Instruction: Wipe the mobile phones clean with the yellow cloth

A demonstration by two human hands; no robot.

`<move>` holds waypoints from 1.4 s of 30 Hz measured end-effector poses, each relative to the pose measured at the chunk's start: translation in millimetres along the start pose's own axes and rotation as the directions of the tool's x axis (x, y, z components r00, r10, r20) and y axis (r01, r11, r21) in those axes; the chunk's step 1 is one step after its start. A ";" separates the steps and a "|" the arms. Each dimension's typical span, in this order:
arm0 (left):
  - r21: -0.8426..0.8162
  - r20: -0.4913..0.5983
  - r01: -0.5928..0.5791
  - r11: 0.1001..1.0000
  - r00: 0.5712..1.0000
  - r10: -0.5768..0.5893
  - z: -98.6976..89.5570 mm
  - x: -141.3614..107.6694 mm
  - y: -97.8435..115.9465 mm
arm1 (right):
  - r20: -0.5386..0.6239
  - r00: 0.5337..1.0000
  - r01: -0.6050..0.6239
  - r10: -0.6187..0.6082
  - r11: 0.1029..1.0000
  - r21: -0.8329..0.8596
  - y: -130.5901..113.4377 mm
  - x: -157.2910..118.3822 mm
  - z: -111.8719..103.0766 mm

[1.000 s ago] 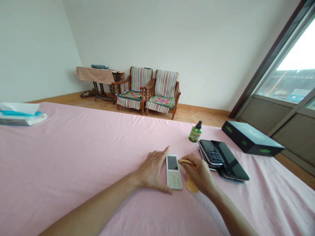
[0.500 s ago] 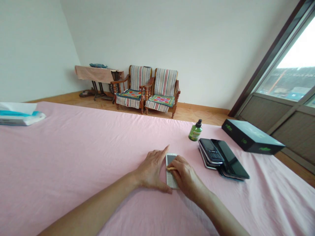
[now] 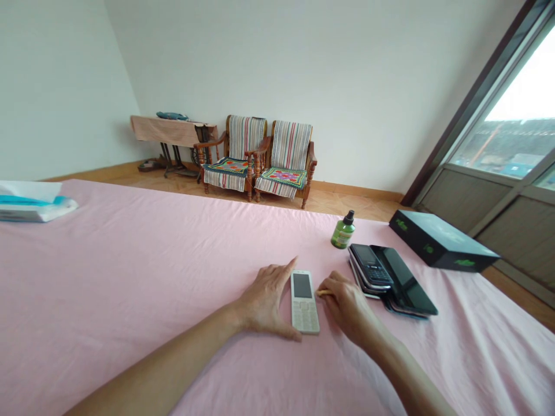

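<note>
A white keypad phone (image 3: 304, 316) lies face up on the pink cloth, its dark screen at the far end. My left hand (image 3: 269, 300) is open along its left side, thumb and forefinger spread near the bottom and top corners. Just right of the phone, apart from it, my right hand (image 3: 344, 301) is closed on a small tan stick-like thing (image 3: 324, 293). Only its short end shows; the fingers hide the rest.
To the right lie a stack of phones with a dark keypad phone (image 3: 372, 268) on top and a black tablet (image 3: 405, 280). Behind them stand a green bottle (image 3: 342, 232) and a black box (image 3: 442, 240). A tissue pack (image 3: 37, 208) lies far left.
My right hand has moved right, off the white phone, with the tan thing still in its fingers. The phone's screen and keys are now uncovered. My left hand has stayed in place.
</note>
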State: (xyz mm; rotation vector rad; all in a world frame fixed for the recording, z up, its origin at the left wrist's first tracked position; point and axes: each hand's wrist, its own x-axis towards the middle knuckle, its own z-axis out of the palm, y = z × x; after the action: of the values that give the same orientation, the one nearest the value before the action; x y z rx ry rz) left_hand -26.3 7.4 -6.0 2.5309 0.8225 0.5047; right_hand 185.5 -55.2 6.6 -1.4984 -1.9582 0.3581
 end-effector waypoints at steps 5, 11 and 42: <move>-0.004 -0.009 -0.029 1.000 1.000 0.029 0.1 0.1 0.3 | -0.081 0.996 0.035 -0.032 0.999 0.038 10.3 9.2 12.3; -0.021 -0.015 -0.025 0.999 1.000 0.025 -0.3 -0.3 0.5 | -0.119 0.992 0.047 -0.038 0.996 0.077 12.5 18.5 28.8; -0.017 -0.009 -0.012 1.000 1.000 0.012 -0.1 -0.6 0.0 | 0.146 0.989 -0.012 -0.003 0.994 0.105 1.2 -3.0 1.3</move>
State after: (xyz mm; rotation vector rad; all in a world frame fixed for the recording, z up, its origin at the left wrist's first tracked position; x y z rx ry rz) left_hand -26.8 7.1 -6.1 2.5207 0.8035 0.5248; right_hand 186.0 -57.4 3.9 -1.4449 -2.0154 0.5789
